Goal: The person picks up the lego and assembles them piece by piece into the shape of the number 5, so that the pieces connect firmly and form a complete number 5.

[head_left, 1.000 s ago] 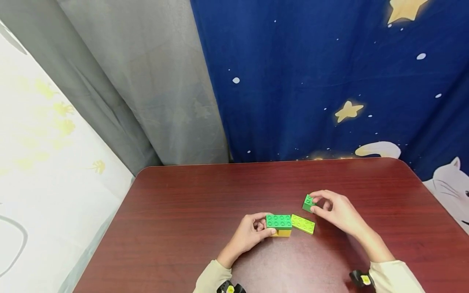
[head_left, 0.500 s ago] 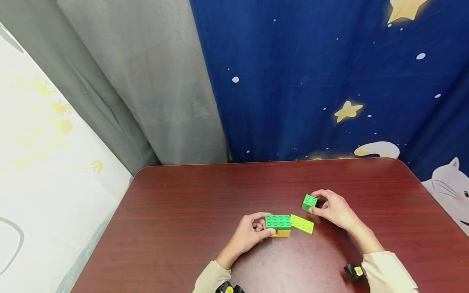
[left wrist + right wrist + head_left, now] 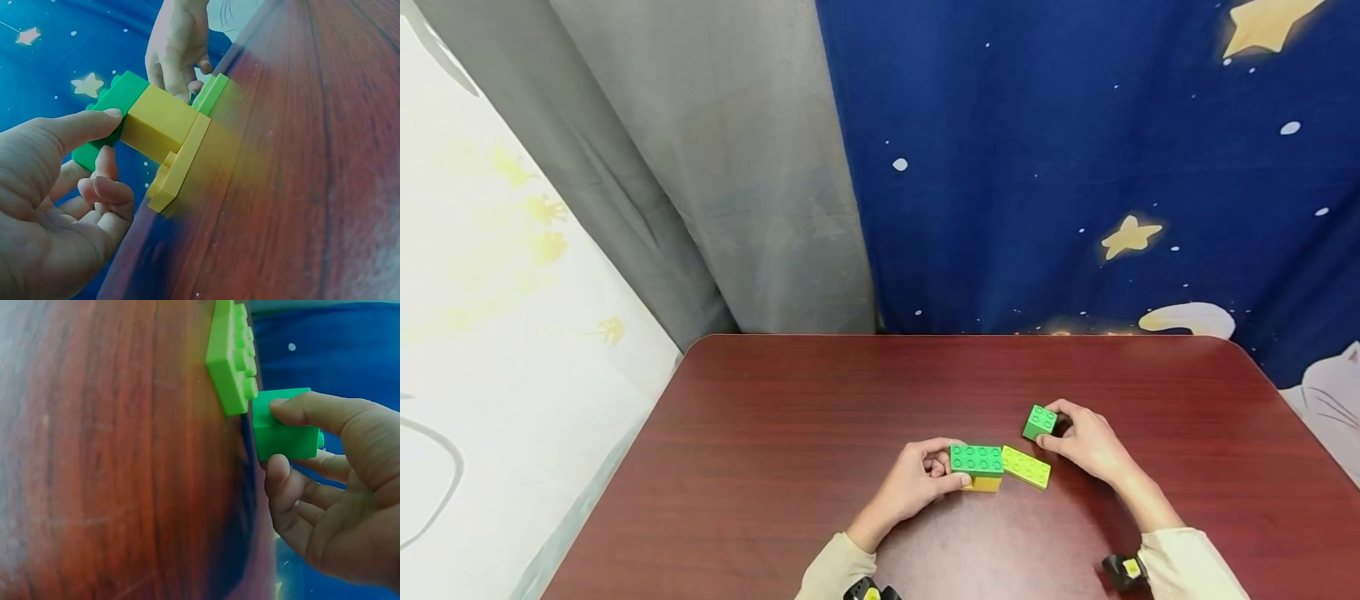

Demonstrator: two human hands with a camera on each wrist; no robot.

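On bench (image 3: 805, 417), L hand (image 3: 913, 483) pinches green-yellow stack (image 3: 976, 460), studs up, long axis L–R; lime plate (image 3: 1026, 467), just R, slants near-R. Beyond, R hand (image 3: 1092, 444) grips sm. green brick (image 3: 1039, 422), studs, part-covered 1 sec. ago, now bare.

text: none legible | brands: none legible | numbers, signs: none legible

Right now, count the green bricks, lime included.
3: long brick atop yellow pieces in the left hand; flat lime brick beside them; small brick in the right hand.
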